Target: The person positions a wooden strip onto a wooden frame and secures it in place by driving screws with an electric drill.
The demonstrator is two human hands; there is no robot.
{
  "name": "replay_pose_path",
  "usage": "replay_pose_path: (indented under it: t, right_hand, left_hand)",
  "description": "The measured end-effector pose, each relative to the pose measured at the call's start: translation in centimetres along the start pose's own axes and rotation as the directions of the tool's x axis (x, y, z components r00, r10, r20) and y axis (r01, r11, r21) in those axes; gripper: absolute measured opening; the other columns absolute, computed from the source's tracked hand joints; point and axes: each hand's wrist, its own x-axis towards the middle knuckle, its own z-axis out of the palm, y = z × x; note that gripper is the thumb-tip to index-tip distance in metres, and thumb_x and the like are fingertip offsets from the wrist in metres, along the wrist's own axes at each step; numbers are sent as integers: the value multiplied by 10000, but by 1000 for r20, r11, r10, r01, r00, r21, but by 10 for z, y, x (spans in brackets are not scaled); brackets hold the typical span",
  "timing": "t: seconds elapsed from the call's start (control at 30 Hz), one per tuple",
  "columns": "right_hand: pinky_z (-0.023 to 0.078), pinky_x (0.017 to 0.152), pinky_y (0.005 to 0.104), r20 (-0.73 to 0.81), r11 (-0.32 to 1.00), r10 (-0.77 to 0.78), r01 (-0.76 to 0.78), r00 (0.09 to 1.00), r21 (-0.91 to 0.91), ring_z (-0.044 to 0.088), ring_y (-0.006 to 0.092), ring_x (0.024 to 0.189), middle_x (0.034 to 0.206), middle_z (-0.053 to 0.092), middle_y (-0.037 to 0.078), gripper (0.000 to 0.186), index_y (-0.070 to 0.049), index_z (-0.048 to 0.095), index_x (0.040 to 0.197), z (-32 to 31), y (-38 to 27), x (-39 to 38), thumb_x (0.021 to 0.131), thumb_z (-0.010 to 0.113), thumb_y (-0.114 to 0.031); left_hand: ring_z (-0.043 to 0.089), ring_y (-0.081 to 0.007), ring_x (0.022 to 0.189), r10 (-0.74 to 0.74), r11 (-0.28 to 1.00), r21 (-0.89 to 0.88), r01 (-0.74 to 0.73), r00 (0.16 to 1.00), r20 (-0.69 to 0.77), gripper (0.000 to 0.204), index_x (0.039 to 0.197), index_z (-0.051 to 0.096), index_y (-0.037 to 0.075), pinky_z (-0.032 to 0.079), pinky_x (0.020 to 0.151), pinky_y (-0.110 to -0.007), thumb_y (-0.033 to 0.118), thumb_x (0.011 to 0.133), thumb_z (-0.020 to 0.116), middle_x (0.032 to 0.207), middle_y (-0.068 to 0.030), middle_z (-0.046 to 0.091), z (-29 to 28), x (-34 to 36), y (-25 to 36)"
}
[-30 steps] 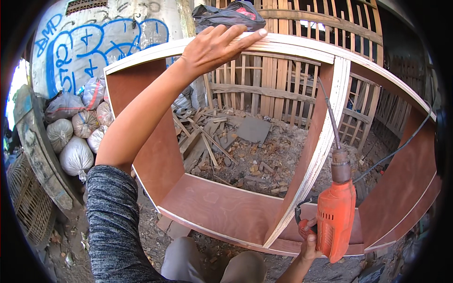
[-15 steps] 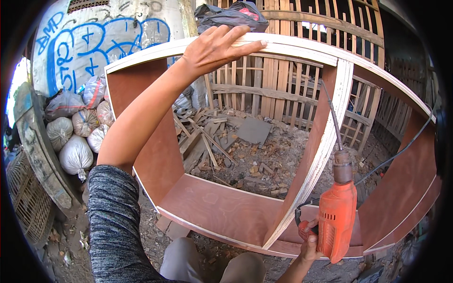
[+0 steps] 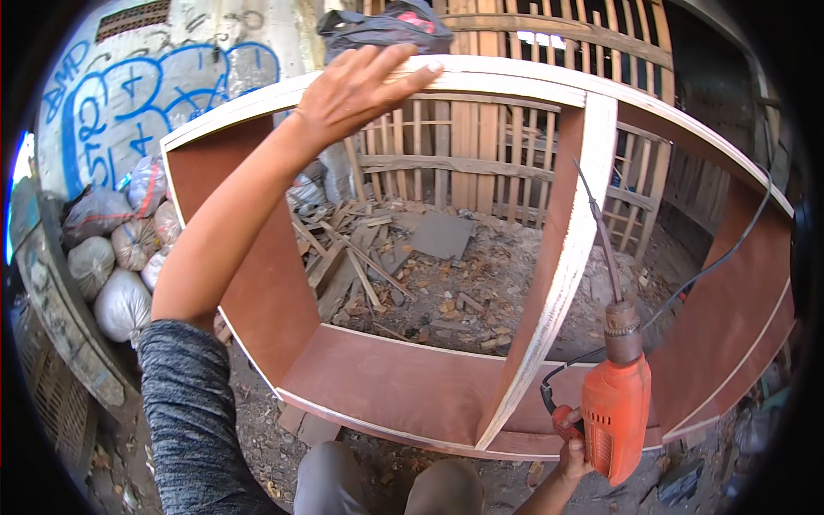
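In front of me stands a large wooden cabinet frame with reddish-brown inner faces and pale edges. An upright divider splits it. My left hand grips the top edge, fingers over it and thumb stretched along it. At lower right, my right hand is closed on the handle of an orange power drill, which hides most of its fingers. The drill points away from me, its long thin bit beside the divider; whether the tip touches wood I cannot tell.
A dark cord runs across the right compartment. Stuffed sacks and a curved board lie at left. Behind the frame are scrap wood, rubble and a slatted fence. A dark plastic bag shows beyond the top edge.
The frame and background have shifted left in view. The drill sits slightly lower in the picture, its bit still near the divider. Both hands keep their holds.
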Motion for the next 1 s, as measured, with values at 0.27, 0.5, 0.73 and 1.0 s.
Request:
replay_pose_path:
  t: [0.27, 0.5, 0.73, 1.0]
  right_hand:
    - [575, 753, 405, 69, 985, 88, -97, 994, 140, 659, 280, 886, 1109, 650, 205, 681, 35, 414, 1449, 20, 4, 0, 932, 718, -288]
    - [584, 717, 397, 62, 994, 110, -110, 992, -2, 685, 292, 853, 1072, 675, 223, 673, 36, 376, 1466, 40, 41, -52, 941, 712, -216]
    - [597, 702, 405, 353, 757, -392, 516, 850, -401, 705, 331, 819, 1031, 694, 252, 711, 44, 301, 1496, 75, 25, -3, 944, 711, -137]
    - [599, 733, 467, 278, 516, -586, 615, 761, -596, 710, 389, 856, 1063, 688, 280, 777, 96, 334, 1457, 106, 34, -5, 909, 768, -244]
  left_hand:
    - [644, -231, 926, -19, 999, -45, 18, 999, -26, 702, 1418, 558, 209, 553, 795, -363, 169, 773, 834, 1294, -76, 619, 1, 3, 3]
    - [656, -276, 1012, -36, 994, -106, 37, 999, 8, 746, 1447, 535, 213, 542, 841, -394, 176, 767, 840, 1311, -106, 625, -5, 7, 0]
    - [655, -279, 1025, -37, 993, -114, 39, 999, 19, 772, 1465, 512, 216, 546, 841, -407, 159, 769, 840, 1325, -107, 612, -3, 1, 2]
    - [651, -215, 945, -9, 1000, 2, 9, 1000, 1, 680, 1416, 576, 246, 555, 805, -356, 183, 782, 814, 1276, -69, 628, 0, 5, 0]
